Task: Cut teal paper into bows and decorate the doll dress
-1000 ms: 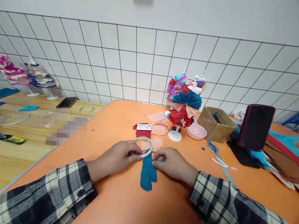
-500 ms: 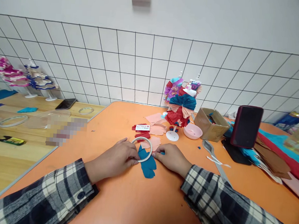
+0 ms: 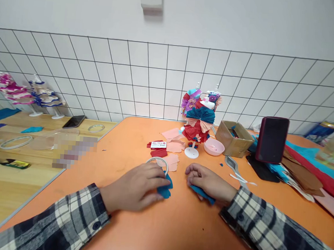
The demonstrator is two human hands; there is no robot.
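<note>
My left hand point(image 3: 143, 184) lies over blue crepe paper pieces point(image 3: 166, 192), its fingers stretched out and a gap showing between thumb and forefinger. Just beyond it, a white tape roll point(image 3: 167, 166) lies on the orange table, its near side hidden by the hand. To the right, my right hand point(image 3: 208, 182) has its fingers curled, with a blue crepe paper piece point(image 3: 204, 194) held under the palm. Pink paper pieces point(image 3: 173, 163) and red paper pieces point(image 3: 159, 153) are spread beyond my hands, near a small white-labelled packet point(image 3: 159, 144).
A doll-sized paper dress on a stand point(image 3: 198, 125) rises at the back, beside a pink bowl point(image 3: 214, 147) and a cardboard box point(image 3: 233, 140). Scissors point(image 3: 231, 164) and an upright phone point(image 3: 272, 140) are to the right. More dress stands point(image 3: 46, 96) are at the left.
My right hand has drawn away to the right with a blue paper piece. My left hand has come off the tape roll's rim and now covers the remaining blue paper.
</note>
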